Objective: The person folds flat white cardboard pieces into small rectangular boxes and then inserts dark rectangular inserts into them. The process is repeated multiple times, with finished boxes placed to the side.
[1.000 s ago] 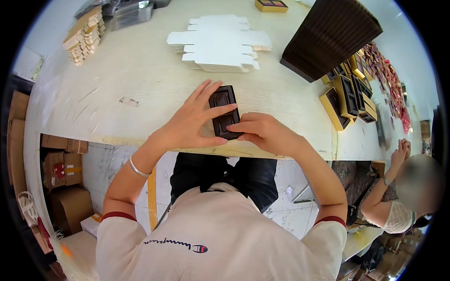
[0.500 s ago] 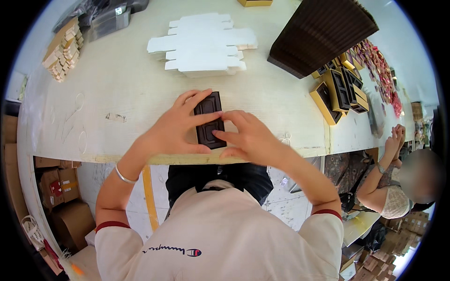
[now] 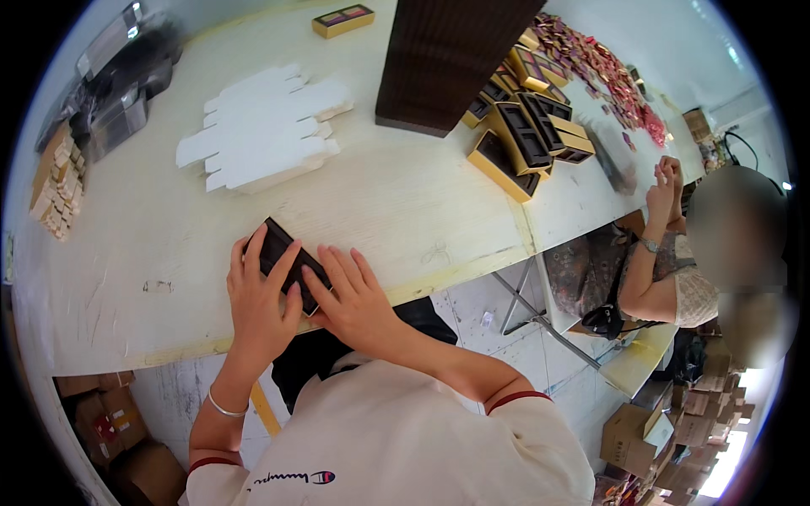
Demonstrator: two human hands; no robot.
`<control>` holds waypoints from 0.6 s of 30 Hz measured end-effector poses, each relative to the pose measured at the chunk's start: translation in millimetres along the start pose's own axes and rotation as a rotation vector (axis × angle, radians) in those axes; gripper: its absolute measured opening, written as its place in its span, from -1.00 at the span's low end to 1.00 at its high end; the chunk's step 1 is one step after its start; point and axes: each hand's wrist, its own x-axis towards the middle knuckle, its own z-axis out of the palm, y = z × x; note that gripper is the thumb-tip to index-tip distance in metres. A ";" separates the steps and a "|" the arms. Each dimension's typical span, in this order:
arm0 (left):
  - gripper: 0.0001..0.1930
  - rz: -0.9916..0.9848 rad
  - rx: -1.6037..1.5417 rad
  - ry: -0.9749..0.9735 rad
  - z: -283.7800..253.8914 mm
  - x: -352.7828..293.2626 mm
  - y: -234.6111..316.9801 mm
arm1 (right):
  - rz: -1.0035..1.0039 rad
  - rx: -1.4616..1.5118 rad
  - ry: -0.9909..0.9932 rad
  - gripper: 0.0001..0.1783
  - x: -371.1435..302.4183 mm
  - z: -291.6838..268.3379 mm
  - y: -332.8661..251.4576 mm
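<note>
Dark box (image 3: pixel 287 261) lies at centre-left of the frame on the white table (image 3: pixel 405 211), close to its near edge (a sideways push from the flat palms could, I judge, slide it over). Left hand (image 3: pixel 257 299) and right hand (image 3: pixel 359 299) both press it with fingers spread flat, pinning rather than clasping it.

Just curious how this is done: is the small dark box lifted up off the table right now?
No, the small dark box lies flat on the white table, with the left hand and right hand pressing on it.
</note>
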 end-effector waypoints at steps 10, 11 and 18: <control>-0.57 0.024 -0.268 0.263 -28.8 -5.5 -26.2 | 0.200 -0.187 0.156 -0.38 -17.2 -141.5 65.8; -0.61 0.014 -0.261 0.280 -33.8 2.7 -29.1 | 0.286 -0.282 0.175 -0.34 -16.6 -164.5 83.2; -0.55 0.123 0.116 0.263 -32.3 81.3 -45.5 | 0.468 -0.410 0.279 -0.48 -4.7 -235.3 194.2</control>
